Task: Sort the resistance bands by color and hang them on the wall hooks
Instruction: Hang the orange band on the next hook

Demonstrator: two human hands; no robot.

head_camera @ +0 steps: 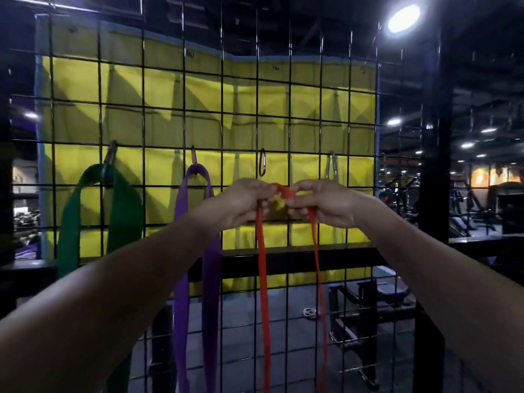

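A thin red resistance band (261, 259) hangs as a long loop from both my hands in front of a black wire grid (306, 89). My left hand (241, 205) pinches the band's top on the left, and my right hand (326, 204) pinches it on the right, just below an orange carabiner hook (262, 163). A wide green band (71, 219) hangs from the leftmost hook (111, 154). A purple band (211, 268) hangs from the second hook (194, 156). A silver carabiner (331, 165) at the right holds nothing.
A yellow fabric panel (360, 109) covers the back of the grid. Behind the mesh, low down, stand a black bench (368, 296) and a weight plate (309, 312) on the gym floor. A bright ceiling lamp (404, 18) shines at the upper right.
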